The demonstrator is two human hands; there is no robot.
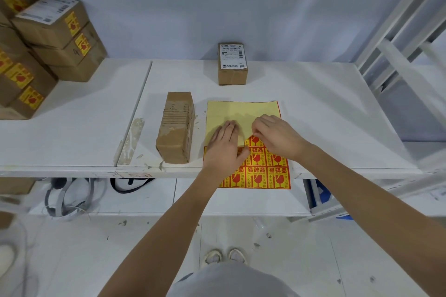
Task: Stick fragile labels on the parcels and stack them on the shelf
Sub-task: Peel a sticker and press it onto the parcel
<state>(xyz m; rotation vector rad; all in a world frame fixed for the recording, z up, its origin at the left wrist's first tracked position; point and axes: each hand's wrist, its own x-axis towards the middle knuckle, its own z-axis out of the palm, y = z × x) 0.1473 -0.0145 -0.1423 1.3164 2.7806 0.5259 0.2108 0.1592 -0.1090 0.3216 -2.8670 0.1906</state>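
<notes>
On the white shelf [313, 108], near its front edge, lies a sheet of fragile labels [243, 113]; its near end hangs over the edge. Upper part of the sheet is bare yellow backing; rows of red-and-yellow labels remain on the lower part. Left hand [224, 147] lies flat on the sheet, palm down, fingers pressed together and pointing away from the person. Right hand [275, 135] sits just beside it, fingertips bunched, pinching at the top edge of one label [255, 140] where the printed rows meet the bare backing; whether the label is lifted cannot be told. Just left of the sheet stands a brown parcel [176, 130], long side running front to back, taped face worn, no fragile label visible on it. Farther back, well apart from the hands, sits a smaller parcel [232, 65] with a white shipping label on top. At far left of the shelf, a stack of parcels [48, 46] carries yellow fragile labels. Below, headphones [62, 198] rest on a lower shelf.
</notes>
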